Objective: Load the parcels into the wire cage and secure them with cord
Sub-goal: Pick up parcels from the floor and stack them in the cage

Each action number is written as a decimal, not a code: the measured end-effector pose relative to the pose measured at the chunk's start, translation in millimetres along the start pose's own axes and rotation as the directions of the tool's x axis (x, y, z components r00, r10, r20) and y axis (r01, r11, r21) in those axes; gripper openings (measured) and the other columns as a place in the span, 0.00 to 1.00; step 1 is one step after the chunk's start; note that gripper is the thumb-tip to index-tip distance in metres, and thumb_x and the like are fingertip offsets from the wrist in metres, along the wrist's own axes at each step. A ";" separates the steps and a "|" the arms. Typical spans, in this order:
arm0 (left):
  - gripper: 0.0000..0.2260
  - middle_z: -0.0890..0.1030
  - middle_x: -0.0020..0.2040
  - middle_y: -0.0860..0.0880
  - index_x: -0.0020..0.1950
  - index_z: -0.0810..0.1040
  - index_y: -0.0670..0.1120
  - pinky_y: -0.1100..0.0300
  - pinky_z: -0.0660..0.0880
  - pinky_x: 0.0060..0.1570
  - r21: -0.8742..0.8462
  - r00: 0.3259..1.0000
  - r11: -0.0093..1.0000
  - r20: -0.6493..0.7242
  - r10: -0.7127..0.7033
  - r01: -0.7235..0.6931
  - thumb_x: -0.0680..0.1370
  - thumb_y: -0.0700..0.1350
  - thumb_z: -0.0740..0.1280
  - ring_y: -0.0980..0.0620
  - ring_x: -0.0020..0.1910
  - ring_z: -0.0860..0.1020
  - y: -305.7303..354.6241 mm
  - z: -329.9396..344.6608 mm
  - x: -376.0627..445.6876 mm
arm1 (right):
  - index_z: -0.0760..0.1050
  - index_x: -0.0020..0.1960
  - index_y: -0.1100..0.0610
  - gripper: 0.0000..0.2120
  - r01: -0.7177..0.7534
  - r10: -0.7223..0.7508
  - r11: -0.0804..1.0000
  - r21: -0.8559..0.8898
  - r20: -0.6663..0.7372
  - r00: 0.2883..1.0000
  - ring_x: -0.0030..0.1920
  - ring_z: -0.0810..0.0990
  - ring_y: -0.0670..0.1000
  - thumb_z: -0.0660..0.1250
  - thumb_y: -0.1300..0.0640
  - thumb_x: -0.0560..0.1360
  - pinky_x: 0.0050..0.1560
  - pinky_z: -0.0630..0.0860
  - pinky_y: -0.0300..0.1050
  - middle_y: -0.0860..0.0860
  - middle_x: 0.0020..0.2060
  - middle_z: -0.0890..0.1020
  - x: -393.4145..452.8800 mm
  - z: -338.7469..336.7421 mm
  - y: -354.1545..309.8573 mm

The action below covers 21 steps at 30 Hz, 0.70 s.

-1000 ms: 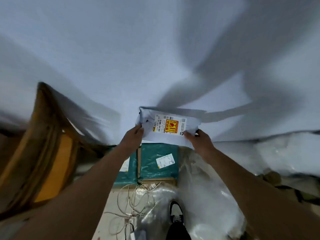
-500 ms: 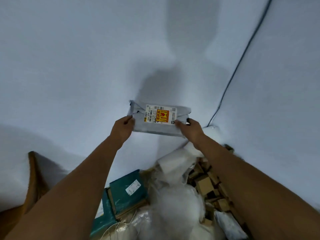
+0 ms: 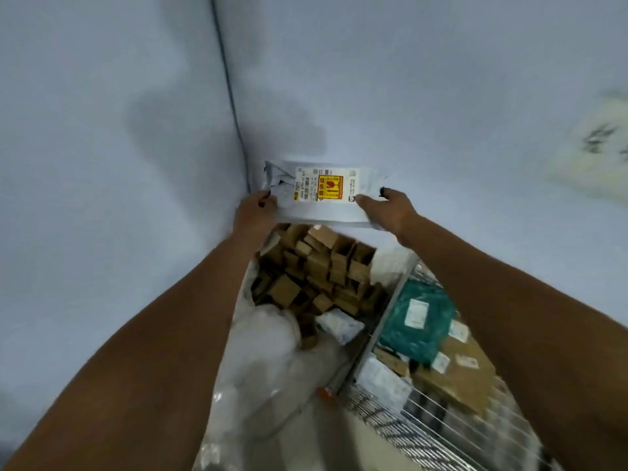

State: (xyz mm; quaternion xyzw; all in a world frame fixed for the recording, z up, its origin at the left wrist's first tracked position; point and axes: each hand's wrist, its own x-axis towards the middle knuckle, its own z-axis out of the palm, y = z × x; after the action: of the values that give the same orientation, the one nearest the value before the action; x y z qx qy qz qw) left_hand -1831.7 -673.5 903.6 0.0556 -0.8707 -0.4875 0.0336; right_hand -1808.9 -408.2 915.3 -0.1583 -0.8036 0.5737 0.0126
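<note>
— Grey plastic parcel (image 3: pixel 326 195): where is it?
— Held up before the wall; left hand (image 3: pixel 254 212) pinches one end, right hand (image 3: pixel 387 209) grips the other.
— And the wire cage (image 3: pixel 424 430)?
— Lower right, cut off by the frame; a teal parcel (image 3: pixel 418 321) lies inside. Label print is unreadable.

Wire cage (image 3: pixel 438 433) cut off, blurred

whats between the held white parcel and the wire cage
In the head view, a clear bag of small cardboard boxes lies between the white parcel and the wire cage.
</note>
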 end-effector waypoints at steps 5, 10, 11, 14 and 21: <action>0.12 0.81 0.57 0.41 0.59 0.80 0.48 0.51 0.75 0.55 0.013 0.972 0.998 0.230 0.052 -0.056 0.83 0.49 0.60 0.41 0.57 0.79 68.8 178.1 -34.9 | 0.77 0.67 0.62 0.24 -0.137 0.146 0.988 0.067 -0.141 0.979 0.55 0.84 0.54 0.75 0.53 0.75 0.60 0.81 0.52 0.57 0.60 0.83 -9.0 -171.2 88.0; 0.11 0.79 0.53 0.46 0.57 0.80 0.50 0.50 0.76 0.55 0.051 0.902 0.990 0.420 0.099 -0.133 0.83 0.49 0.60 0.44 0.51 0.77 99.9 314.3 -68.7 | 0.75 0.68 0.63 0.25 -0.285 0.296 0.955 0.081 -0.248 0.922 0.44 0.83 0.51 0.74 0.52 0.75 0.36 0.80 0.39 0.57 0.59 0.82 -27.5 -279.4 179.1; 0.13 0.81 0.56 0.45 0.62 0.81 0.47 0.49 0.78 0.56 0.055 0.887 0.990 0.453 0.089 -0.127 0.83 0.48 0.60 0.43 0.52 0.79 97.7 339.4 -73.7 | 0.75 0.68 0.63 0.26 -0.311 0.324 0.946 0.091 -0.263 0.909 0.43 0.82 0.50 0.75 0.51 0.75 0.33 0.78 0.38 0.57 0.59 0.82 -29.5 -292.7 200.6; 0.13 0.83 0.59 0.44 0.64 0.80 0.47 0.52 0.80 0.49 0.088 0.843 0.991 0.537 0.037 -0.100 0.83 0.47 0.61 0.45 0.49 0.81 72.0 400.1 -91.3 | 0.75 0.68 0.63 0.27 -0.401 0.423 0.906 0.136 -0.281 0.861 0.51 0.84 0.54 0.75 0.51 0.74 0.45 0.83 0.47 0.58 0.60 0.83 -35.4 -308.9 268.9; 0.13 0.82 0.51 0.43 0.62 0.78 0.45 0.58 0.66 0.35 0.312 0.711 0.943 0.688 -0.143 -0.112 0.82 0.46 0.59 0.53 0.37 0.74 -74.6 499.6 -139.7 | 0.74 0.65 0.59 0.22 -0.644 0.694 0.720 0.260 -0.229 0.683 0.53 0.83 0.58 0.75 0.55 0.74 0.55 0.82 0.57 0.58 0.57 0.83 -81.0 -262.9 427.9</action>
State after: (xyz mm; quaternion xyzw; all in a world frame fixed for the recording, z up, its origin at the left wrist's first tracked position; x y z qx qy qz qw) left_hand -1744.7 -271.9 578.4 -0.1216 -0.8862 -0.3184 -0.3138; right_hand -1576.2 -63.8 621.9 -0.5277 -0.6289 0.5679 -0.0596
